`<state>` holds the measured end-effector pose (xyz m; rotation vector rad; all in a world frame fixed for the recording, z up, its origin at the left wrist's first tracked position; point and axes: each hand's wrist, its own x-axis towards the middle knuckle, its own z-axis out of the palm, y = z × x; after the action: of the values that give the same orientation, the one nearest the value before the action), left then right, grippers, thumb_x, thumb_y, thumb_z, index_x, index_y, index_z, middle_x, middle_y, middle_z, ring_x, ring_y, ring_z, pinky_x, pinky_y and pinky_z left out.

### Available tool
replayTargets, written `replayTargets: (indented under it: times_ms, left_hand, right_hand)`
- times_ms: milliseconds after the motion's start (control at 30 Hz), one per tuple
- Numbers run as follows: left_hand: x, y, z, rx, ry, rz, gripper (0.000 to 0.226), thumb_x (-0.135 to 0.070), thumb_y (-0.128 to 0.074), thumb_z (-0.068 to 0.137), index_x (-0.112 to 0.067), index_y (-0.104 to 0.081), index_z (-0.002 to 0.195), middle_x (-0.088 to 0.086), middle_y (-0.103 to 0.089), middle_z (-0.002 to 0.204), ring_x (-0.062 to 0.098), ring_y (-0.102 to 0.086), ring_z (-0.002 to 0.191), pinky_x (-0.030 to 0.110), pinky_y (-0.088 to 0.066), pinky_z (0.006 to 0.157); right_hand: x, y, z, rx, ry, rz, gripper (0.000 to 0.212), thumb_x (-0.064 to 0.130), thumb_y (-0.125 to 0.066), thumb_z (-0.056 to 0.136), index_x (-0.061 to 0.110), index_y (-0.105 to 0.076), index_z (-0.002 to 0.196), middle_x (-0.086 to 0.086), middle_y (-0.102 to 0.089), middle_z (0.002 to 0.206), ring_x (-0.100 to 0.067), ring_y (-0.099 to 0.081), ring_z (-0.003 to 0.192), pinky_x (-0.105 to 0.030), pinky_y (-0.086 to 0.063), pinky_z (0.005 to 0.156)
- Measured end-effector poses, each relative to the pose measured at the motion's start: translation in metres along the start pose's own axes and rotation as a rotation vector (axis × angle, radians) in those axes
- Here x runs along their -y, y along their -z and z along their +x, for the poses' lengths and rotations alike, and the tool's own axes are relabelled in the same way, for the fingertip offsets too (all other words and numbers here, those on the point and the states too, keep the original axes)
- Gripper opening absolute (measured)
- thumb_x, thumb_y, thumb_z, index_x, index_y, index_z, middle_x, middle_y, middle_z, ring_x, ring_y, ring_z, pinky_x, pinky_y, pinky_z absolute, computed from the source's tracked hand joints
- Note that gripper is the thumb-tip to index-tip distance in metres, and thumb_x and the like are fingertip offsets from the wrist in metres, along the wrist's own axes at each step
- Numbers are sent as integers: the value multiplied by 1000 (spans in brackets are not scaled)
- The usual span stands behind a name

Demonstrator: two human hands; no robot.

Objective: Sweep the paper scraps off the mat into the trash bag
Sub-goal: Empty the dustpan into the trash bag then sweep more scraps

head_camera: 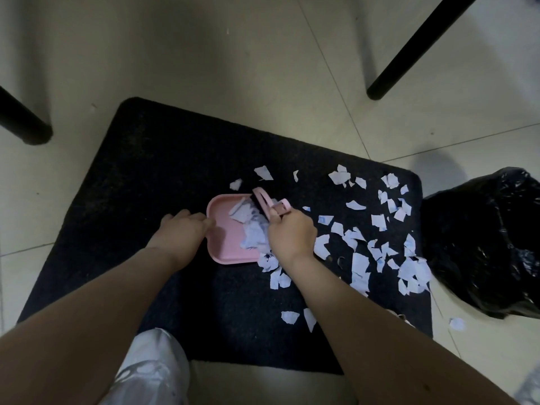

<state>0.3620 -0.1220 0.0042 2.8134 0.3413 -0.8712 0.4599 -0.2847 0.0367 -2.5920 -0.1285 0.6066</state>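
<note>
Head camera looks down on a black mat [163, 176] lying on a pale tiled floor [233, 54]. Near the middle of the mat sits a pink dustpan [223, 247], its open side turned to the right. The left hand [181, 229] holds the dustpan at its left edge, fingers curled over the rim, though the exact grip is partly hidden by the back of the hand. The right hand [292, 233] grips a small pink hand brush [267, 204], fingers closed round its handle; the dark bristles rest at the dustpan's mouth, against a small heap of paper scraps [251, 226] already inside the pan.

Many more white scraps [380, 223] are scattered over the right half of the mat, thickest toward its right edge, and a few lie near the brush at the far side. Two loose pieces [298, 317] lie closer to the person, between the forearms. One scrap [456, 323] sits off the mat on the floor, near the bag.

A black trash bag [491, 244] stands on the floor just beside the mat's right edge, its top crumpled. Dark furniture legs [415, 51] rest on the tiles at the upper right and at the far left. A knee in light trousers [152, 366] shows at the bottom.
</note>
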Motion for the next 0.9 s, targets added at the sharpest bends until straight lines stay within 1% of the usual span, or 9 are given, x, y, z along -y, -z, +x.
replayTargets:
  times_ms: [167, 300, 400, 467, 533, 600, 767, 833, 900]
  left_hand:
    - [2, -2, -1, -13, -13, -23, 59, -4, -43, 87, -29, -37, 140, -4, -47, 134, 22, -44, 115, 40, -39, 100]
    - [3, -4, -3, -19, -14, -26, 60, -3, -44, 87, -28, -36, 141, -3, -47, 133, 22, -44, 116, 40, -39, 99]
    - [6, -7, -4, -21, -13, -15, 61, -3, -44, 86, -30, -35, 141, -4, -47, 133, 22, -44, 116, 40, -39, 100]
    - [9, -8, -4, -22, -25, 1, 62, -3, -44, 86, -30, -35, 141, -5, -46, 134, 21, -44, 115, 39, -40, 98]
    - [11, -10, -5, -26, -51, 9, 62, -3, -44, 87, -31, -34, 141, -5, -46, 134, 20, -45, 115, 37, -39, 98]
    - [12, -11, -5, -26, -74, 2, 63, -3, -44, 87, -33, -33, 142, -6, -45, 137, 20, -44, 116, 37, -37, 99]
    - [11, -14, -4, -32, -81, -21, 62, -4, -43, 89, -34, -34, 142, -5, -45, 137, 21, -44, 117, 39, -37, 101]
    - [10, -14, -4, -33, -77, -28, 61, -3, -43, 88, -34, -35, 141, -5, -46, 136, 21, -44, 116, 40, -37, 101]
    - [9, -15, -4, -31, -75, -39, 61, -4, -43, 88, -35, -36, 140, -5, -46, 136, 21, -43, 116, 40, -37, 102]
  right_hand:
    - [6, 7, -5, 9, 75, 26, 34, 30, -48, 97, 16, -48, 66, 7, -45, 60, -12, -46, 56, -24, -34, 59]
    - [-4, 23, 7, -95, 56, 93, 44, 28, -49, 97, 16, -45, 55, 4, -48, 56, -13, -47, 49, -24, -36, 51]
    - [-17, 35, 12, -269, 4, -65, 47, 33, -36, 101, 10, -57, 66, 1, -52, 56, -15, -50, 49, -23, -32, 46]
    - [-29, 39, 11, -337, -40, -152, 49, 35, -30, 101, 6, -61, 77, -4, -58, 63, -22, -56, 57, -25, -37, 52]
    - [-42, 37, 6, -323, -85, -236, 43, 31, -32, 101, 4, -63, 87, -5, -56, 67, -23, -55, 61, -28, -39, 57]
    - [-48, 29, -1, -294, -125, -270, 41, 28, -34, 100, 3, -64, 90, -3, -53, 66, -22, -52, 60, -27, -37, 55]
    - [-33, -4, -18, -213, -145, -126, 42, 30, -35, 100, 5, -65, 85, 2, -49, 58, -16, -50, 52, -22, -32, 46]
    - [-22, -14, -23, -201, -142, -74, 41, 31, -36, 100, 6, -66, 86, 0, -53, 61, -17, -51, 54, -20, -29, 44]
    - [-13, -22, -25, -192, -128, -61, 39, 30, -38, 99, 6, -66, 87, -4, -59, 68, -20, -52, 59, -22, -31, 47]
